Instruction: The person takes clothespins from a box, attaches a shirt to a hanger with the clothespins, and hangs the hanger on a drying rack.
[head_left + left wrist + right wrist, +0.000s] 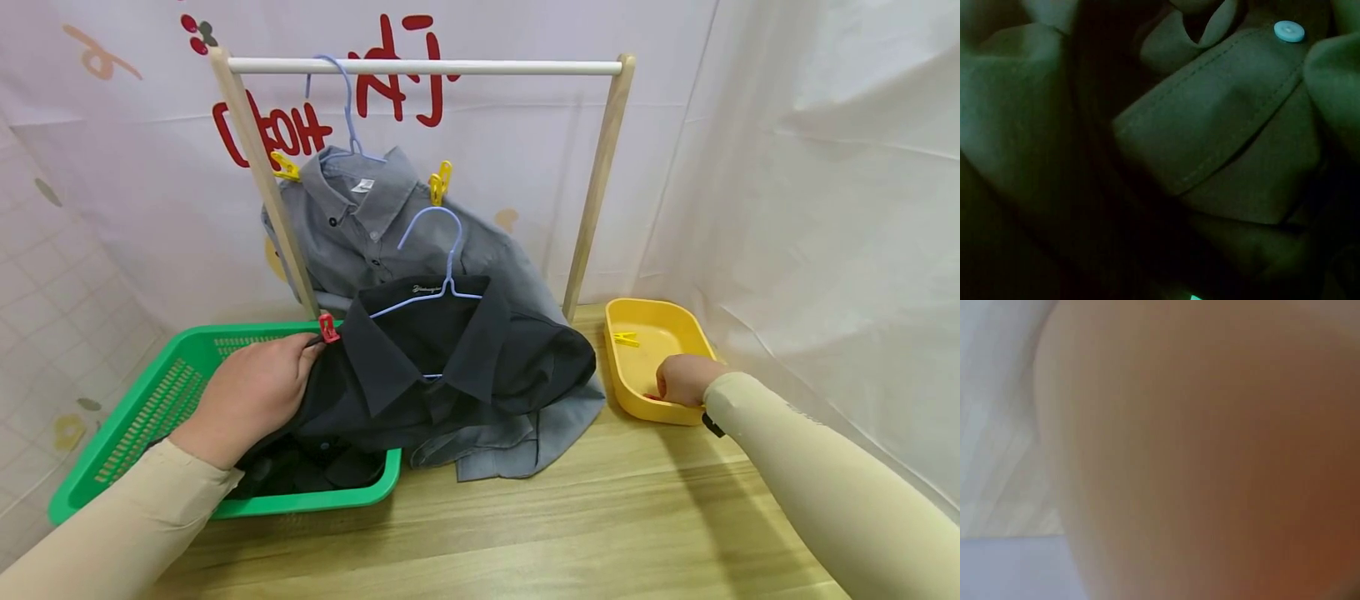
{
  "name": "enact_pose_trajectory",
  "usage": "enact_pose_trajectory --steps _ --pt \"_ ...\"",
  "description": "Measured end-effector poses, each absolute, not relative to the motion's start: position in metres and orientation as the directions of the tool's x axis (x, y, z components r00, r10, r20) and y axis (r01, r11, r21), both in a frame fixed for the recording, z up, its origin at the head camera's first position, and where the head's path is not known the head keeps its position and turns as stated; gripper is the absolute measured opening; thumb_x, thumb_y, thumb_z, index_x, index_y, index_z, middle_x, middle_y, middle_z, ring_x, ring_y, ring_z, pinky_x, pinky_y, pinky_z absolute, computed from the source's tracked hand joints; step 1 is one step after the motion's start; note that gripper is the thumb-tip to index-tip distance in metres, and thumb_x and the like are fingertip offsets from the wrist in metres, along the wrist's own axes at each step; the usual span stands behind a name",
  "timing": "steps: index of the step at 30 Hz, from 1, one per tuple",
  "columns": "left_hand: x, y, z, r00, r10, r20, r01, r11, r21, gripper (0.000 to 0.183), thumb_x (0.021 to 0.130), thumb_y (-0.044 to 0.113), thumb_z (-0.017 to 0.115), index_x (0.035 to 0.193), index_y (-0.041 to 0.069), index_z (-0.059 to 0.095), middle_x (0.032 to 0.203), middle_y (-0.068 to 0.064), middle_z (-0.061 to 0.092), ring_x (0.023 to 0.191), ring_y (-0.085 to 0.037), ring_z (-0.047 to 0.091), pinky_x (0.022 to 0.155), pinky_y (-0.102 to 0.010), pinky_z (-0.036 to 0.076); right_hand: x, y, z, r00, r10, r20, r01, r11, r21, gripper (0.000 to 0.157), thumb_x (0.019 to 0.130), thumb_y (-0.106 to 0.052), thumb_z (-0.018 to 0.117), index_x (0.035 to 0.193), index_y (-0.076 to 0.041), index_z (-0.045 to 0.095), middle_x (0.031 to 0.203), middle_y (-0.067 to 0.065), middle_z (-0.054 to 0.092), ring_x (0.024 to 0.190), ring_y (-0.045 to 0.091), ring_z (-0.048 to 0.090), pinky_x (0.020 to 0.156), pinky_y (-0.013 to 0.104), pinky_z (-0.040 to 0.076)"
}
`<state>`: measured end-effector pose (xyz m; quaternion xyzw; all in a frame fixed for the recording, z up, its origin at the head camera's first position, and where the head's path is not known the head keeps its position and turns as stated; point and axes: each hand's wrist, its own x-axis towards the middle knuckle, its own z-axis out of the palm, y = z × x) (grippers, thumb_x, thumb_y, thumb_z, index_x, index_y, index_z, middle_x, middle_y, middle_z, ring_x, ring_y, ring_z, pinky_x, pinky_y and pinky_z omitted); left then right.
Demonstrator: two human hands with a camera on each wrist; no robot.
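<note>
A black collared shirt [465, 392] on a pale blue hanger [450, 258] is held up by my left hand [258, 387], which grips its left shoulder beside a red clothespin [327, 327]. Dim folds of dark cloth [1216, 119] with a pale button [1289, 31] fill the left wrist view. Inside the yellow tray [617, 375], my right hand [686, 377] has its fingers curled at a red clothespin [651, 397], mostly hidden under them. Only blurred skin of the right hand [1197, 450] fills most of the right wrist view.
A grey shirt [487, 258] with yellow clothespins [440, 183] hangs from the rack's white rod [487, 67]. Dark clothes lie in the green basket [330, 500] at left. One yellow clothespin [626, 339] lies in the tray. A white curtain [825, 250] stands at right.
</note>
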<state>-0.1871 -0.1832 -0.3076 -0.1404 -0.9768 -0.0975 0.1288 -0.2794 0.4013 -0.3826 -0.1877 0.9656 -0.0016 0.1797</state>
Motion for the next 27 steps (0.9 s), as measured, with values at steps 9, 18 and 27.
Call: enact_pose_trajectory --steps 9,18,27 --pt "-0.187 -0.184 -0.308 -0.925 0.258 0.280 0.307 0.940 0.150 0.033 0.112 0.026 0.049 0.123 0.003 0.071 0.106 -0.023 0.077 0.089 -0.042 0.073 0.083 -0.062 0.057 -0.284 0.404 -0.389 -0.893 -0.355 -0.277 -0.332 0.935 -0.126 0.022 0.090 -0.026 0.077 0.074 -0.015 0.066 0.067 -0.006 0.056 0.066 0.014 0.052 0.065 0.029 0.041" --pt "-0.188 -0.183 -0.307 -0.928 0.254 0.272 0.301 0.942 0.147 0.035 0.113 0.026 0.047 0.123 0.003 0.071 0.110 -0.025 0.076 0.093 -0.044 0.073 0.085 -0.063 0.056 -0.286 0.402 -0.382 -0.929 -0.307 -0.205 -0.279 0.948 -0.153 0.011 0.093 -0.015 0.068 0.091 -0.005 0.064 0.078 0.004 0.063 0.068 0.020 0.056 0.065 0.032 0.046" --pt "-0.189 -0.183 -0.307 -0.930 0.254 0.267 0.299 0.943 0.144 0.035 0.113 0.026 0.047 0.124 0.002 0.070 0.110 -0.025 0.076 0.093 -0.044 0.073 0.086 -0.063 0.056 -0.286 0.375 -0.339 -0.948 -0.318 0.021 -0.312 0.912 -0.266 0.025 0.102 -0.011 0.064 0.119 0.006 0.071 0.105 0.022 0.073 0.090 0.033 0.065 0.084 0.053 0.055"
